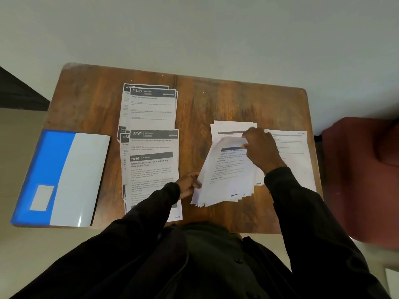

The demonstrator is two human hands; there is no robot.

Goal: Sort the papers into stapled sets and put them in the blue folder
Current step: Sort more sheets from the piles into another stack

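A fanned stack of printed papers (226,180) lies tilted on the wooden table (205,100), in front of me. My left hand (189,183) pinches its lower left edge. My right hand (260,147) pinches the top right corner of the uppermost sheet, curling it up. More white sheets lie under and behind that stack (232,128), and another page (291,152) lies to the right. Sorted sheets with dark headers lie in two overlapping piles left of centre: a far pile (151,106) and a near pile (151,167). The blue folder (60,178) lies closed at the table's left edge.
A dark red seat (362,175) stands right of the table. The table's back edge meets a pale wall. Bare wood shows between the folder and the sorted piles and along the far right of the tabletop.
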